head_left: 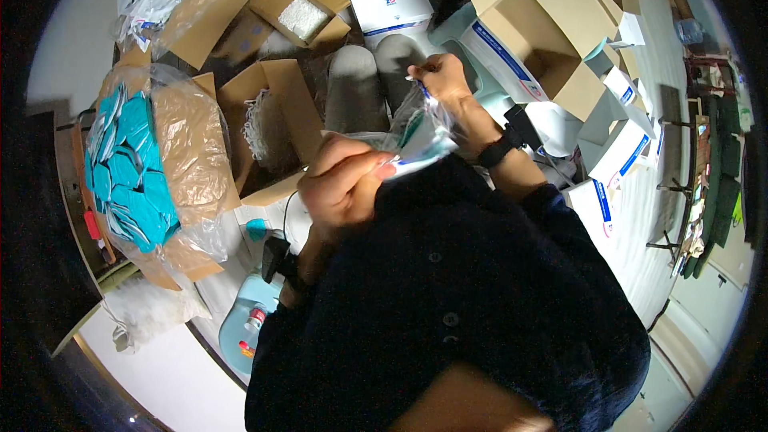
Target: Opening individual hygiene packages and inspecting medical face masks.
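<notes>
Between my hands, close to my chest, is a clear plastic bag (pixel 428 132) with something white and teal showing through it. My left hand (pixel 340 180) is closed, thumb and fingers pinching the bag's lower left edge. Farther off, my right hand (pixel 444 80) grips the upper end, its fingers curled round the plastic. The film is pulled between the two hands, and glare and blur hide exactly what lies inside. Beyond the hands are my knees in grey trousers (pixel 352 84).
At left, a plastic-lined carton (pixel 192 132) holds many teal folded pieces (pixel 128 168). Beside it, an open carton (pixel 284 104) contains white cord-like loops (pixel 256 124). A white box (pixel 390 4) stands ahead. Larger open cartons (pixel 552 16) and white boxes (pixel 616 136) crowd the right.
</notes>
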Demonstrator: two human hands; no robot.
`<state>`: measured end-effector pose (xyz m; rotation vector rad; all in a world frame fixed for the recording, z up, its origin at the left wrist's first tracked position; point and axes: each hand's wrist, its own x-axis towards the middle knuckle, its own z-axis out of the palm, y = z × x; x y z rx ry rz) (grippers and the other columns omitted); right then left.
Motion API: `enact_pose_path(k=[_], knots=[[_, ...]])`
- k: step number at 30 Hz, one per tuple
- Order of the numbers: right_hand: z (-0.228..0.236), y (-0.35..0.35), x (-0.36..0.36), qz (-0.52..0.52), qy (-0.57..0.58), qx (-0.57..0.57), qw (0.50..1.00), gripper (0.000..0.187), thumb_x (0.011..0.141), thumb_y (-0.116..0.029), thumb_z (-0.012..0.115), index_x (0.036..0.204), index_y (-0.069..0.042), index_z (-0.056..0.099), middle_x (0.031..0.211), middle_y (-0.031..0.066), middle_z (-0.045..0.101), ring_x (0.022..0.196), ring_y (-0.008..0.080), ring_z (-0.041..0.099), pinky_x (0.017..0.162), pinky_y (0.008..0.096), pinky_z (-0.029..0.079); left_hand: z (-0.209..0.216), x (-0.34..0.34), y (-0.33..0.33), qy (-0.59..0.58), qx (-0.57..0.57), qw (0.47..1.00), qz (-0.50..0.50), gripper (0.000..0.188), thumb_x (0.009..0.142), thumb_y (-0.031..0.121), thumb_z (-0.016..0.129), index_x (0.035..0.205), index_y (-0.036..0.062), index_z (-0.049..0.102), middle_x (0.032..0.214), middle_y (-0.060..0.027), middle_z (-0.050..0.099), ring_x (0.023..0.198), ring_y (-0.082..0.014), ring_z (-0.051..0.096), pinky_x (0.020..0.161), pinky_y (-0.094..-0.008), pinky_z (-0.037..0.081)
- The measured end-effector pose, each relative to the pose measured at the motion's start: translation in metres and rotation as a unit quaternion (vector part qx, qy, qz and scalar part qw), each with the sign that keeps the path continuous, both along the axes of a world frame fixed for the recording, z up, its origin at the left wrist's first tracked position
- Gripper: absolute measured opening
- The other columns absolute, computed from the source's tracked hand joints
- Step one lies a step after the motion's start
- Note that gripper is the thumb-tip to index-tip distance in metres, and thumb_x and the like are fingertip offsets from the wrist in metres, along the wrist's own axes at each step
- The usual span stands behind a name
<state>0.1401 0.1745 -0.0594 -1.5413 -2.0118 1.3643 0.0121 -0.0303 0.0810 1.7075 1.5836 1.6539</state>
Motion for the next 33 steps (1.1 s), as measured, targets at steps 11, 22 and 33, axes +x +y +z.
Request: enact_pose_path(k=[11, 22, 33], knots=[[-0.009, -0.013, 0.036, -0.085, 0.442, -0.472, 0.758, 0.076, 0.09, -0.067, 0.033, 0.128, -0.002, 0.045, 0.118, 0.013, 0.06, 0.107, 0.025, 0.057, 0.093, 0.0354, 0.044, -0.031, -0.025, 0.017, -0.372, -0.047, 0.908, 0.188, 0.011, 0.088, 0.009, 0.063, 0.09, -0.0014, 0.064, 0.093, -0.0052, 0.063, 0.083, -0.0125, 0.056, 0.077, -0.0247, 0.042], [0.074, -0.069, 0.037, 0.197, 0.435, -0.35, 0.806, 0.082, 0.08, -0.039, 0.071, 0.141, 0.0, 0.032, 0.133, 0.01, 0.05, 0.123, 0.0189, 0.045, 0.106, 0.0351, 0.033, -0.063, -0.045, 0.038, -0.481, 0.043, 0.853, 0.198, 0.009, 0.091, 0.011, 0.063, 0.087, 0.0032, 0.066, 0.089, -0.0015, 0.064, 0.081, -0.0082, 0.055, 0.075, -0.025, 0.044], [0.045, -0.061, 0.038, 0.102, 0.428, -0.07, 0.895, 0.028, 0.081, 0.013, 0.06, 0.106, 0.001, 0.067, 0.101, 0.0076, 0.069, 0.092, 0.0128, 0.062, 0.085, 0.0261, 0.049, -0.042, -0.07, 0.008, -0.467, -0.132, 0.875, 0.011, 0.017, 0.092, 0.008, 0.055, 0.105, -0.0005, 0.062, 0.087, -0.0063, 0.062, 0.077, -0.0175, 0.06, 0.07, -0.0282, 0.049]])
